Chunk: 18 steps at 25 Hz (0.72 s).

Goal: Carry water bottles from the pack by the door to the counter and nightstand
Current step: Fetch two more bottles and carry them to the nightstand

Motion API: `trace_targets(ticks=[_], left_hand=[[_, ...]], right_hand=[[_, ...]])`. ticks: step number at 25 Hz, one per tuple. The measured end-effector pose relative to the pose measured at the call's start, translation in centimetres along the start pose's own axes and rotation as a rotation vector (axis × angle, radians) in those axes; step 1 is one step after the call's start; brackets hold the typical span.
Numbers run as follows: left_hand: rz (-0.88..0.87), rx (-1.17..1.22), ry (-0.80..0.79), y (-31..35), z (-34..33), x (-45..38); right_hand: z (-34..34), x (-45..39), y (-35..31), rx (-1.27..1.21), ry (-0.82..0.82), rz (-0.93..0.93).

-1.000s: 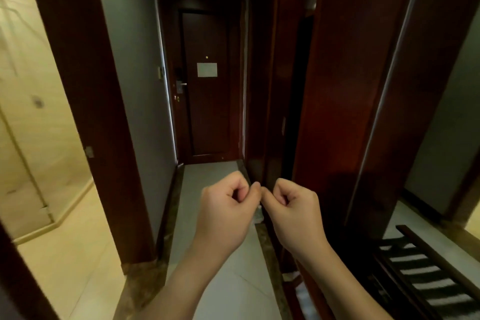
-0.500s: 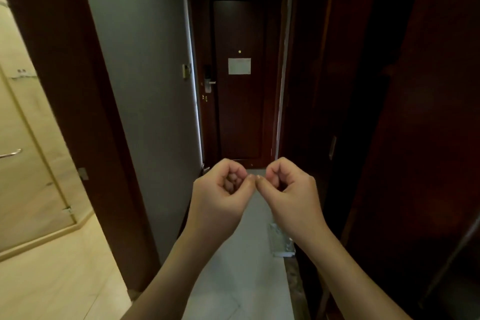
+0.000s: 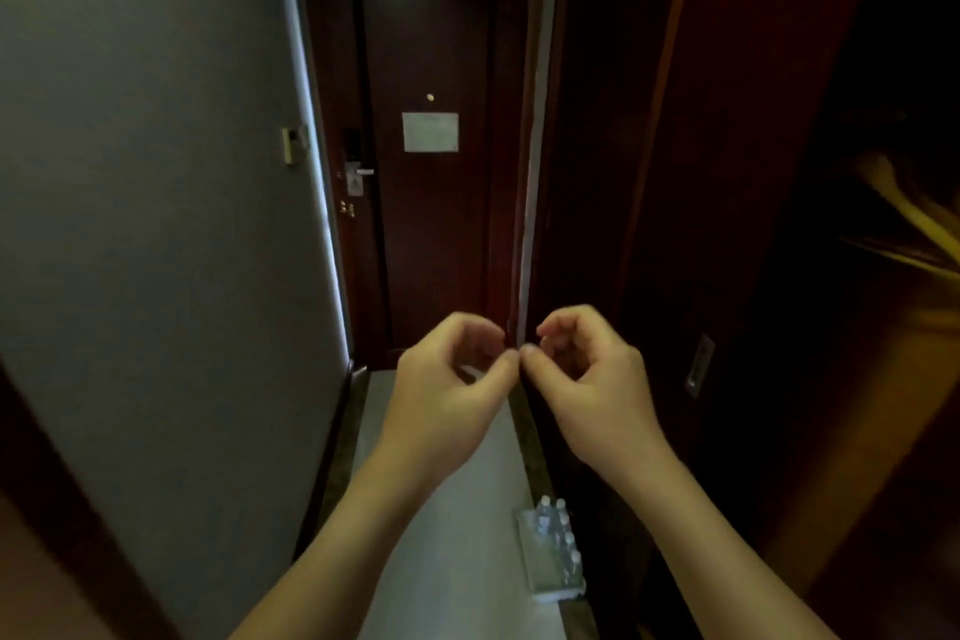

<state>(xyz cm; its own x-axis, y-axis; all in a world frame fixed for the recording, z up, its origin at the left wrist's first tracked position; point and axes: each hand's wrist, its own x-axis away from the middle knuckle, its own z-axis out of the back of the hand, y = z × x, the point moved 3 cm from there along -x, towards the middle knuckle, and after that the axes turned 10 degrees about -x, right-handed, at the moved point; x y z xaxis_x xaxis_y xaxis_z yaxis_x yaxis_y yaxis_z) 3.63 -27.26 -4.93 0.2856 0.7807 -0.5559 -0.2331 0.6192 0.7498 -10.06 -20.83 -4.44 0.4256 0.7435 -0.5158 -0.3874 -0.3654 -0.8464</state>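
Observation:
A shrink-wrapped pack of water bottles (image 3: pixel 551 554) lies on the pale floor against the right wall, below and between my forearms. My left hand (image 3: pixel 447 392) and my right hand (image 3: pixel 589 392) are raised side by side in front of me, well above the pack. Their thumb tips touch and the fingers curl loosely. Neither hand holds anything. The counter and nightstand are out of view.
A narrow hallway leads to a dark wooden entry door (image 3: pixel 431 161) with a white notice and a lever handle. A grey wall (image 3: pixel 156 224) runs along the left. Dark wood closet panels (image 3: pixel 675 172) with a recessed pull line the right.
The view has advanced down the hallway toward the door. The bottle pack now appears nearer and lower. Both hands have loosened from closed fists into loose curls.

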Motion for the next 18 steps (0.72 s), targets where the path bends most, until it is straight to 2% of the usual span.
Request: trace_targets(ticks=[7, 11, 15, 18], left_hand=[[-0.05, 0.106, -0.156, -6.7, -9.3, -13.7], [-0.053, 0.124, -0.184, -12.4, -13.7, -22.2], [0.029, 0.148, -0.179, -18.1, -16.2, -30.6], [0.067, 0.172, -0.196, -22.1, -18.6, -35.5]], right_hand=[[0.6, -12.5, 9.9, 0.038, 0.101, -0.032], [-1.0, -21.3, 16.4, -0.01, 0.126, -0.026], [-4.5, -29.9, 22.3, -0.149, 0.138, -0.122], [-6.0, -34.6, 26.2, -0.15, 0.141, -0.166]])
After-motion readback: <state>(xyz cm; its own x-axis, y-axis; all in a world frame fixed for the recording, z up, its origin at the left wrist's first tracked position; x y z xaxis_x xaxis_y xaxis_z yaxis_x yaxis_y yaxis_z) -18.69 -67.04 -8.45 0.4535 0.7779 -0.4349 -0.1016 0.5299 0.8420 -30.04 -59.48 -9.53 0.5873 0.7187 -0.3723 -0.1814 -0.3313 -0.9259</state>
